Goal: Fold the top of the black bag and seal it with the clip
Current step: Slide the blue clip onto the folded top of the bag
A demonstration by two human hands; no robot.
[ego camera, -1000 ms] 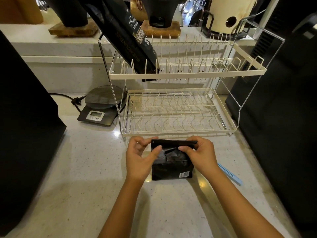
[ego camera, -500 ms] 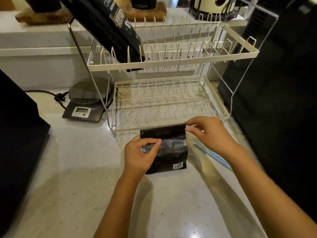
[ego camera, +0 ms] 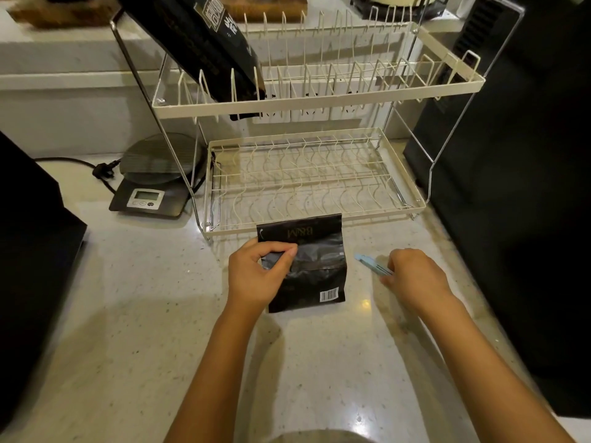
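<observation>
A small black bag (ego camera: 315,276) stands on the pale counter just in front of the dish rack. Its flat top panel stands up, showing gold lettering. My left hand (ego camera: 256,276) pinches the bag's left side at mid height, thumb in front. A light blue clip (ego camera: 371,265) lies on the counter right of the bag; its far tip shows and the rest is hidden under my right hand (ego camera: 414,279). That hand's fingers curl down onto the clip.
A cream two-tier dish rack (ego camera: 319,102) stands behind the bag, with a large black bag (ego camera: 198,39) leaning in its upper tier. A digital scale (ego camera: 153,183) with a cord sits at the left. Dark appliances flank the counter, one on the left (ego camera: 28,238) and one on the right (ego camera: 518,187).
My right hand let go of the bag's top edge and moved right and down onto the blue clip. The bag's top now stands up. My left hand kept its hold.
</observation>
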